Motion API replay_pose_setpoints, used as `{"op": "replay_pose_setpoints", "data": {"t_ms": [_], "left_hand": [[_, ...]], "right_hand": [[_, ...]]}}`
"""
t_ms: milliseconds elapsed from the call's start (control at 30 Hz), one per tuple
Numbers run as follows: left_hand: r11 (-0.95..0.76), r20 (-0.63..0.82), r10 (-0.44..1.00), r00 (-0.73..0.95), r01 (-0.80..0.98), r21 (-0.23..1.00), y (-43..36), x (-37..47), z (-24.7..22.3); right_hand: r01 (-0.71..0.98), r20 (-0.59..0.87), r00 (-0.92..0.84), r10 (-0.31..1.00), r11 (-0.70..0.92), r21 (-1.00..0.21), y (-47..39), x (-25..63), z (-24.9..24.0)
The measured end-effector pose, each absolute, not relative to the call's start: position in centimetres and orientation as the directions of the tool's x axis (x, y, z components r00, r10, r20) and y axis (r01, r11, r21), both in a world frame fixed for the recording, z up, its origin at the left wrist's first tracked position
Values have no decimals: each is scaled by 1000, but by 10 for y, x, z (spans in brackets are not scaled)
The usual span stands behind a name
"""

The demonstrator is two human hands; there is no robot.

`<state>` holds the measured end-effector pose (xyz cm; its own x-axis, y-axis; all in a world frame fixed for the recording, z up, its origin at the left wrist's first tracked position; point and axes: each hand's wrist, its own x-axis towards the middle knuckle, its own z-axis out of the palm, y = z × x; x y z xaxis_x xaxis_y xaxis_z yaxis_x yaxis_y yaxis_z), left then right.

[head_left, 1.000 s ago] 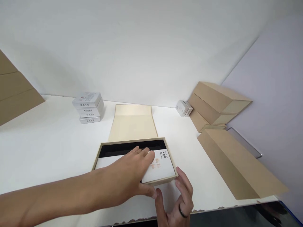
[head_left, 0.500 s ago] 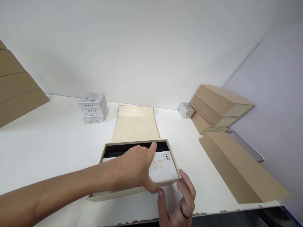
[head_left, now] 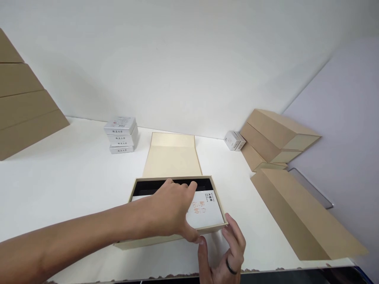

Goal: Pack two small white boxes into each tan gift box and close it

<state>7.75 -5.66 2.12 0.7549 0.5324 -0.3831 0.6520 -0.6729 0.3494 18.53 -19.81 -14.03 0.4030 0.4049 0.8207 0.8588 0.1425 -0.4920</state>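
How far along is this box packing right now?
Done: the beige box lies open, lid flap folded back. In hand: the left hand presses the white printed box inside it, while the right hand touches the front corner. Left: black space shows behind the white box; the lid is not shut.

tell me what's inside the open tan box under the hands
Inside the open tan box lies a white printed box under the left hand. A black lining shows along the far side. Anything beneath the white box is hidden.
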Motion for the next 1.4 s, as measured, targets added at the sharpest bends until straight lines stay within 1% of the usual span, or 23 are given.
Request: {"op": "replay_pose_setpoints", "data": {"t_ms": [100, 267, 367, 467, 600, 700, 767, 833, 900, 933, 967, 1033, 1133, 1267, 1333, 1400], "left_hand": [[-642, -401, 560, 725, 686, 343, -59, 71, 25], [-609, -336, 590, 734, 678, 410, -60, 59, 23], [-586, -354, 609, 709, 704, 402, -60, 59, 19], [-574, -349, 617, 706, 706, 415, -60, 61, 14], [-547, -330, 604, 725, 678, 491, -63, 55, 13], [-510, -294, 584, 757, 624, 592, -57, 46, 22], [-471, -230, 631, 741, 601, 645, -39, 42, 28], [-447, -101, 755, 648, 621, 644, -9, 40, 27], [-393, 31, 883, 468, 703, 593, 31, 40, 16], [-325, 47, 930, 363, 759, 564, 51, 41, 7], [-242, 26, 962, 271, 806, 539, 71, 42, -3], [-166, 39, 985, 170, 839, 518, 104, 47, -24], [-118, 65, 993, 99, 830, 546, 132, 55, -48], [-100, 86, 995, 57, 748, 657, 135, 59, -56], [-144, 124, 989, 78, 684, 715, 123, 50, -49], [-225, 183, 974, 133, 612, 758, 104, 31, -36]], "right_hand": [[862, 821, 412, 396, 122, -491, -198, 184, -140], [851, 798, 446, 405, 84, -518, -197, 182, -139], [848, 797, 453, 400, 85, -524, -198, 181, -139], [842, 779, 457, 429, 74, -534, -199, 181, -138], [846, 786, 457, 418, 68, -528, -199, 182, -139], [850, 803, 440, 401, 102, -516, -198, 184, -138], [850, 810, 432, 397, 119, -513, -197, 183, -136], [843, 803, 443, 399, 120, -525, -196, 181, -133], [831, 792, 465, 396, 113, -545, -195, 178, -131], [826, 790, 475, 388, 112, -552, -194, 177, -130], [822, 790, 485, 376, 112, -558, -194, 176, -131], [819, 793, 497, 351, 111, -562, -192, 177, -135], [828, 804, 490, 338, 110, -550, -191, 184, -145], [827, 809, 471, 350, 142, -543, -193, 192, -153], [783, 789, 506, 348, 198, -590, -196, 194, -153], [692, 749, 575, 330, 292, -660, -199, 196, -150]]}}
